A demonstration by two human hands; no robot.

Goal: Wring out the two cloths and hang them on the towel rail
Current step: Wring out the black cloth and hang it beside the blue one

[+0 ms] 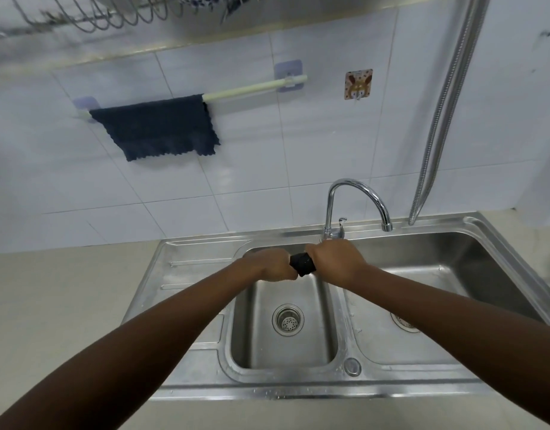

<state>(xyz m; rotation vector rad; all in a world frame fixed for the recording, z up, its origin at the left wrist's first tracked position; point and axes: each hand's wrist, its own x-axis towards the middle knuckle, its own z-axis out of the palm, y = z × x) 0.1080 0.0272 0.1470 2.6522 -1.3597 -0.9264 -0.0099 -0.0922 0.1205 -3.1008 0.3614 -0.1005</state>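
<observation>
White-tiled wall above a steel sink (354, 384), left hand (272, 265) and right hand (335, 259) clenched around a rolled dark cloth (302, 264), another dark cloth (157, 127) draped on the towel rail (255, 87).

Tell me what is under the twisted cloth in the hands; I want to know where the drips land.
The twisted cloth is over the left sink basin, whose strainer drain lies nearer the person. Left hand and right hand cover its ends.

Your left hand (272, 264) and right hand (335, 259) hide most of the cloth (302, 264); you see only a short dark part between them. The rack (112, 13) is blurred and cut by the top edge. The second drain (404, 322) is half behind your right arm.
</observation>
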